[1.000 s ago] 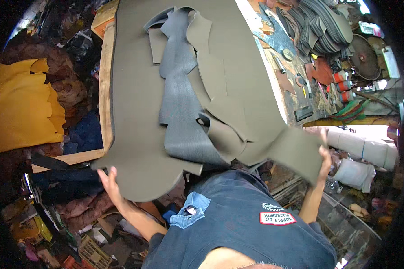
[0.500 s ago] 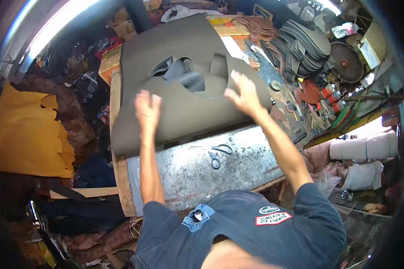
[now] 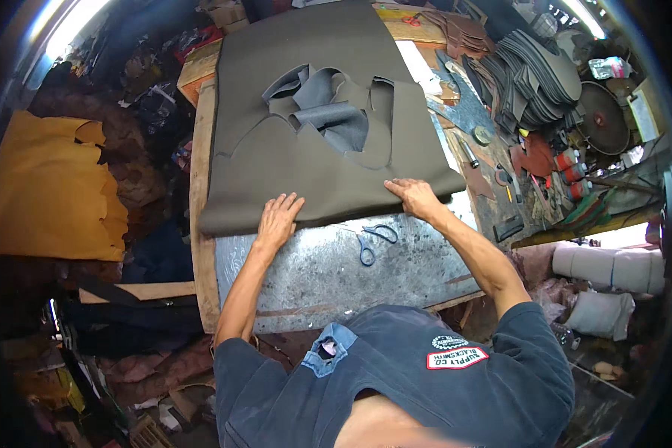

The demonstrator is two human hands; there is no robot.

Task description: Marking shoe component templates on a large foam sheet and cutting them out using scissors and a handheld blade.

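A large dark olive-grey sheet, leather-like [image 3: 306, 164], covers most of the worktable, its near edge rounded over as a fold. Openings cut in its middle show curled flaps [image 3: 336, 119] with a bluish-grey underside. On the left of the near edge rests my left hand [image 3: 278, 222], fingers stretched over the sheet. My right hand [image 3: 414, 198] lies at the right part of the same edge, fingers extended on top; its thumb is partly hidden. Both hands press on the sheet without gripping it. Blue-handled scissors [image 3: 373, 240] lie just nearer, their blades partly under the edge.
The bare metal tabletop [image 3: 306, 280] spans the near side. At the right stand a stack of dark cut pieces [image 3: 534, 78], a tape roll [image 3: 482, 135], small bottles [image 3: 573, 173] and loose tools. A yellow hide [image 3: 52, 187] hangs at the left. Red-handled scissors [image 3: 411, 19] lie at the far end.
Both hands have come down and toward me onto the sheet's near edge. That edge now lies flatter and straighter, and the cut flaps stand more open. The view has shifted slightly.
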